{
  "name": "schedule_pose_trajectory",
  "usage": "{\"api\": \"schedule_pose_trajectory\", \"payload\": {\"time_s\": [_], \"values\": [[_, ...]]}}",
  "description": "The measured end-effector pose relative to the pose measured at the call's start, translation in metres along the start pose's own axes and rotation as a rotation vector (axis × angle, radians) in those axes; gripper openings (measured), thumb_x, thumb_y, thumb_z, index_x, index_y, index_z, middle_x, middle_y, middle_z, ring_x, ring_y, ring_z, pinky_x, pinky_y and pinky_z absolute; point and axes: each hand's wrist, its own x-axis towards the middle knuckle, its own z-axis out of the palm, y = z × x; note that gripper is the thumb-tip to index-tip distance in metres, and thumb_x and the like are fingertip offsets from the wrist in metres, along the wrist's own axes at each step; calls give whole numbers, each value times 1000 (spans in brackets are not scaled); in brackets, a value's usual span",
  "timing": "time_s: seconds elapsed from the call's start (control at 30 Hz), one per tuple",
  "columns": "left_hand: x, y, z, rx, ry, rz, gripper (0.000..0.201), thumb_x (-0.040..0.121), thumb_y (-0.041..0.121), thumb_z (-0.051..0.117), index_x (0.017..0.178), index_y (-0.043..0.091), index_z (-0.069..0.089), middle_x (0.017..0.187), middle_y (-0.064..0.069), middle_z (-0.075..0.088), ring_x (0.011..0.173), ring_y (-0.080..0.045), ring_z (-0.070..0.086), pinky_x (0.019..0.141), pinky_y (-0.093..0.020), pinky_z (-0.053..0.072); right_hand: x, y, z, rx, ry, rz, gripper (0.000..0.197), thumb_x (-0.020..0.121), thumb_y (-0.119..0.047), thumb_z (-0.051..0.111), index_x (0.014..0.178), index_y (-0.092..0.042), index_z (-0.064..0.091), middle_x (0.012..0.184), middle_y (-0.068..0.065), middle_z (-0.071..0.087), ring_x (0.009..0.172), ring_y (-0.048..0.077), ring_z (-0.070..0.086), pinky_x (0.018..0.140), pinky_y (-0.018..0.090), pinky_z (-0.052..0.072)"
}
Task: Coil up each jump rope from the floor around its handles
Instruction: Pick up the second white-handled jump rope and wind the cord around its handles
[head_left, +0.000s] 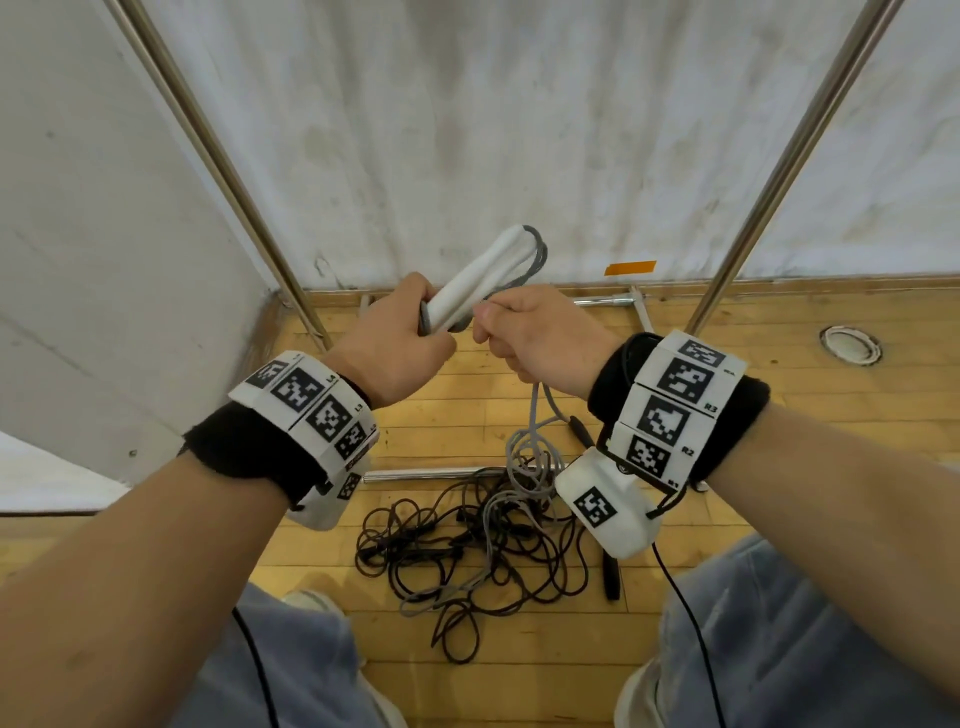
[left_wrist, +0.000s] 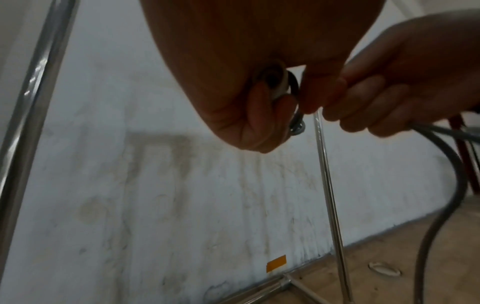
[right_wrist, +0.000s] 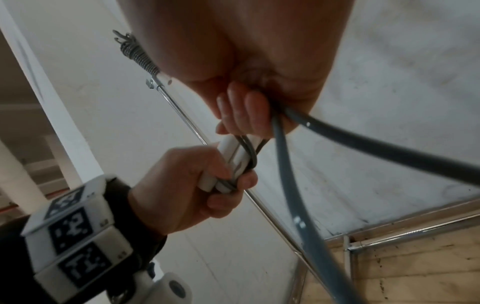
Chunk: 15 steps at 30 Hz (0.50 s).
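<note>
1. Wooden floor (head_left: 779, 415) runs under us to a stained white wall (head_left: 519, 130), with two metal poles (head_left: 223, 171) slanting up at 11 and 1 o'clock and a strip of orange tape (head_left: 629, 268) low on the wall.
2. Our left hand (head_left: 395, 358) is closed around a pair of white handles (head_left: 478, 283) held side by side, pointing toward 1 o'clock.
3. A grey rope (head_left: 540, 254) loops over the far end of those handles, with a turn also lying across them near our left fingers (right_wrist: 233, 183).
4. Our right hand (head_left: 540, 338), just beside the left at 3 o'clock, is curled tightly on the same grey rope, which hangs from the fist down to the floor.
5. At 6 o'clock, between our knees, a tangle of black ropes (head_left: 415, 540) lies on the floor, with the grey rope's slack mixed into it.
6. A black handle (head_left: 611, 574) lies at the tangle's right edge.
</note>
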Motion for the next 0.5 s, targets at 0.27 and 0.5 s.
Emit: {"api": "schedule_pose_trajectory", "payload": {"time_s": [0.27,0.5], "values": [[9,-4,7,243,187,-74,29,82,22,63,95,19,37,68,9,42,58,-10,41,47,-25,29,-6,-5,16,1,-156,-66,30,97,-24,44,71,-13,52,49,-7,39,38,10,44,45,26,38],[17,-27,-1,434,207,-161,25,86,27,56,101,15,40,67,5,41,55,-16,43,47,-28,33,-5,-7,-4,-77,-10,-74,37,98,-30,43,65,-17,48,55,-1,37,39,9,41,44,21,37]]}}
